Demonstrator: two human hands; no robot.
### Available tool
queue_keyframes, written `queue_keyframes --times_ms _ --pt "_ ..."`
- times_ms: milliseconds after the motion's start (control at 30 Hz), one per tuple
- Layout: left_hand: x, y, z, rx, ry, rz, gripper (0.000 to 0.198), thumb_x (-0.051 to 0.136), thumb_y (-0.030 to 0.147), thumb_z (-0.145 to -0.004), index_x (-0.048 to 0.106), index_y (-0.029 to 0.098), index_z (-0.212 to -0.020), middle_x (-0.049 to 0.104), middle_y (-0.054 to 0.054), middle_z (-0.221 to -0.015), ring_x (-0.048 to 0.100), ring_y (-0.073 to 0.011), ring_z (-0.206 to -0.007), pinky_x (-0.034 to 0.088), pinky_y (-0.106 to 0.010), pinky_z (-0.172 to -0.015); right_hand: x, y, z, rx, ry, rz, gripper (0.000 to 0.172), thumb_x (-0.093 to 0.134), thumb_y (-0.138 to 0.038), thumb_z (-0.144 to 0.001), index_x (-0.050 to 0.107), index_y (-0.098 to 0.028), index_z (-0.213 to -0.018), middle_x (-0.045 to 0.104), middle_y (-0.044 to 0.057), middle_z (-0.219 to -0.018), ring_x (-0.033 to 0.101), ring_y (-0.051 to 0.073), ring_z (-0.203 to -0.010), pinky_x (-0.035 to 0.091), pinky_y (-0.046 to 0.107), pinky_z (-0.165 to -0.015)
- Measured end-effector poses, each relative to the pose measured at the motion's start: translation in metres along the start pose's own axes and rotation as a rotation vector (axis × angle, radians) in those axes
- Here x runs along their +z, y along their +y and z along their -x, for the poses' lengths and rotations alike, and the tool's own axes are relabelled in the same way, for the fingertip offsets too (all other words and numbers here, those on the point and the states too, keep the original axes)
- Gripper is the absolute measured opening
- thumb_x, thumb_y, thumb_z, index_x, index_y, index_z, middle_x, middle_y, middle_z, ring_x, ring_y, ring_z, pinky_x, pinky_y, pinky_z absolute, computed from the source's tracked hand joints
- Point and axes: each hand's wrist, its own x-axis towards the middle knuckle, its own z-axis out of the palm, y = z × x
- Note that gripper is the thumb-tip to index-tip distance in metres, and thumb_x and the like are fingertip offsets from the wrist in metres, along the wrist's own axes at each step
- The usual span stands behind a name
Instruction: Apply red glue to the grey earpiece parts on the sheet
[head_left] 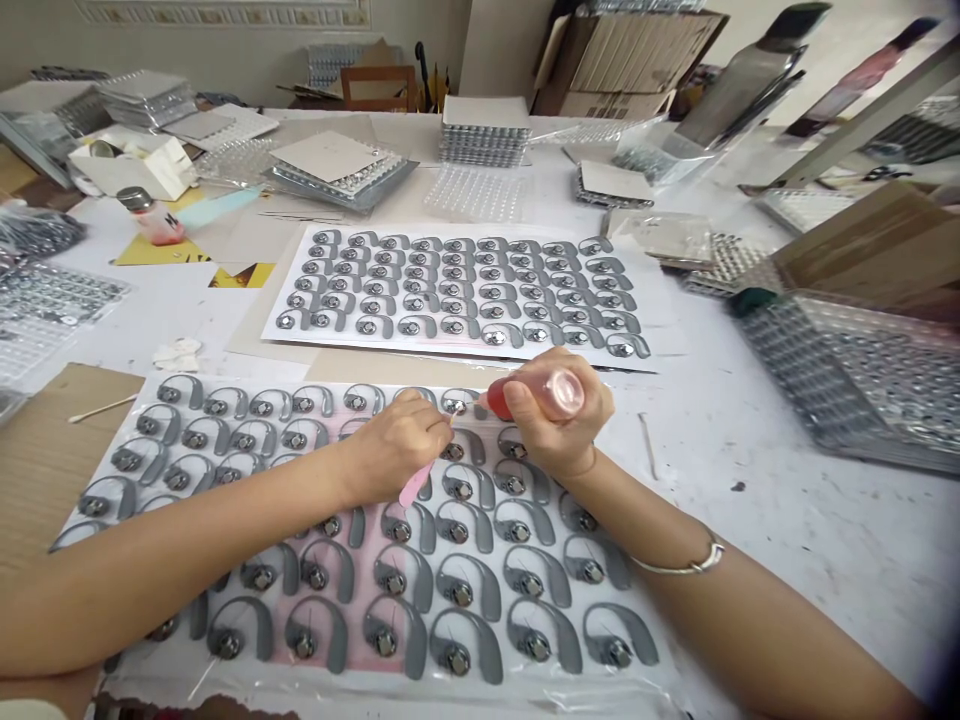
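My left hand (pixel 397 445) is closed round a slim pink-handled tool (pixel 415 487); its tip lies near a grey ear-hook piece (pixel 456 403) in the back row of the near sheet. Closed round a small squeeze bottle (pixel 561 392) of red liquid, my right hand (pixel 566 435) tilts it so the thin nozzle points left at that same piece. Whether nozzle or tool tip touches it, I cannot tell. Rows of similar grey hooks with round metallic parts cover the near white sheet (pixel 667 690). My forearm and hands hide some of them.
Behind lies a second white sheet (pixel 645 250) of grey hooks. Stacked plastic trays (pixel 484 130) stand at the back, more trays (pixel 847 370) at the right. A small jar (pixel 154 215) and a white box (pixel 135 165) are back left; a cotton swab (pixel 101 408) lies on cardboard (pixel 52 450).
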Motion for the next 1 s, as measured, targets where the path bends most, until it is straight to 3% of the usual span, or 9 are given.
queue_keyframes --times_ms 167,600,1000 --pt "-0.0003 0.0005 0.0001 -0.003 -0.002 -0.013 0.029 0.045 0.014 -0.092 0.055 0.013 -0.064 0.058 -0.004 -0.063 0.053 -0.015 -0.063 0.043 -0.029 -0.068 -0.0003 -0.0012 -0.0001 0.045 -0.033 0.001 0.016 0.065 -0.02 -0.078 0.049 -0.022 -0.079 0.057 -0.002 -0.058 0.052 0.014 -0.052 0.044 0.031 -0.052" --pt "0.0015 0.0004 0.0006 0.008 0.044 -0.001 0.028 0.045 0.01 -0.09 0.056 0.012 -0.064 0.058 -0.005 -0.063 0.053 -0.0158 -0.062 0.043 -0.029 -0.065 0.0022 0.0019 0.0006 -0.018 -0.03 0.015 0.018 0.067 -0.021 -0.076 0.05 -0.021 -0.082 0.057 -0.002 -0.064 0.054 0.013 -0.053 0.045 0.028 -0.05" --pt "0.0027 -0.0029 0.0011 -0.019 -0.031 0.02 0.026 0.043 0.01 -0.089 0.055 0.013 -0.067 0.059 -0.006 -0.064 0.055 -0.016 -0.064 0.043 -0.03 -0.068 0.0013 0.0003 0.0003 -0.09 -0.091 -0.009 0.018 0.067 -0.02 -0.076 0.051 -0.021 -0.084 0.059 -0.002 -0.064 0.054 0.013 -0.055 0.047 0.027 -0.05"
